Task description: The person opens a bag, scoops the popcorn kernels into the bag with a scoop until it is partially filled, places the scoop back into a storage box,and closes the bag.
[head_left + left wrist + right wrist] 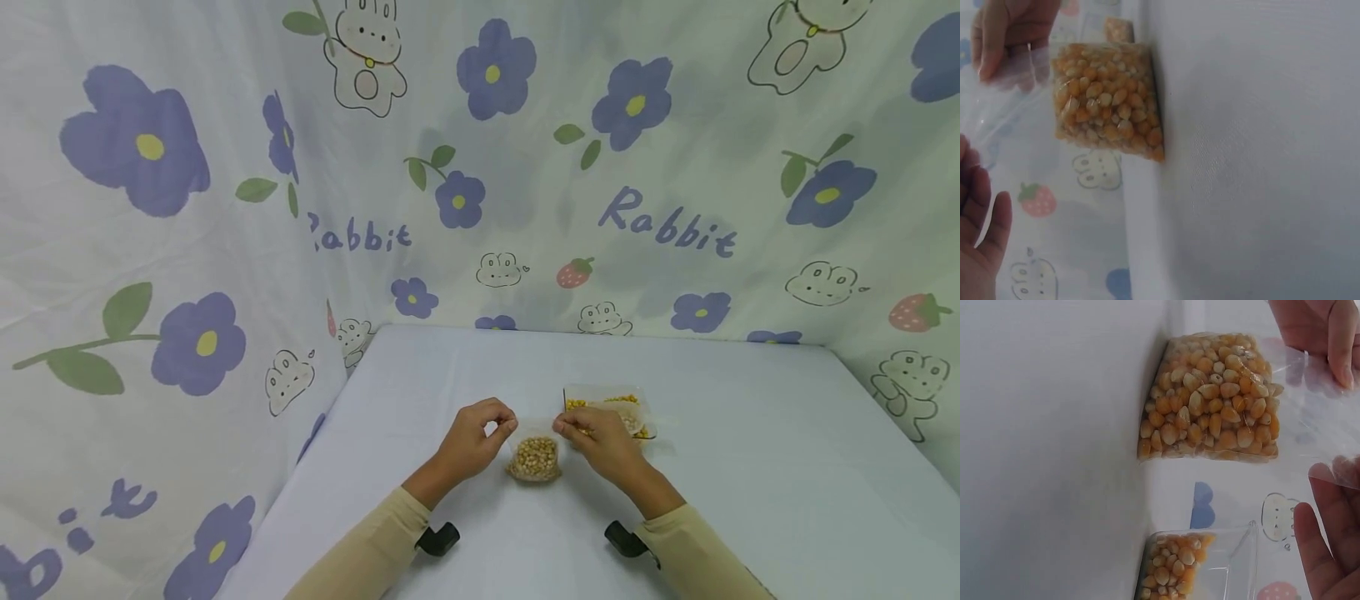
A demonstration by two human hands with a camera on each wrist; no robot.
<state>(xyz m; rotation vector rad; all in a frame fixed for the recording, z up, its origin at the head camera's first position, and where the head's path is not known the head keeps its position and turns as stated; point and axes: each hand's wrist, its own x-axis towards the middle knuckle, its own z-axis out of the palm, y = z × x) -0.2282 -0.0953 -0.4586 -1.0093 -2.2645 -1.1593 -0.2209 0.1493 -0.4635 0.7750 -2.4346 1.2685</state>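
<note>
A clear plastic bag [536, 460] of dried corn kernels stands on the table, its lower part bulging. Its thin, see-through top rises between the two hands. At the top's left corner, my left hand [476, 433] pinches the film between thumb and forefinger. My right hand [606, 443] pinches the opposite corner. In the left wrist view, the kernels [1107, 100] fill the bag below the stretched film. Seen from the right wrist, the film [1310, 425] spreads between both hands, the other fingers of my right hand [1335, 537] extended loosely.
Behind my right hand lies a clear plastic box [600, 390] with more corn kernels, partly hidden by that hand. A white cloth covers the table [750, 467]. Printed curtains [540, 183] hang at the back and sides. Black wrist cameras [438, 540] sit under both forearms.
</note>
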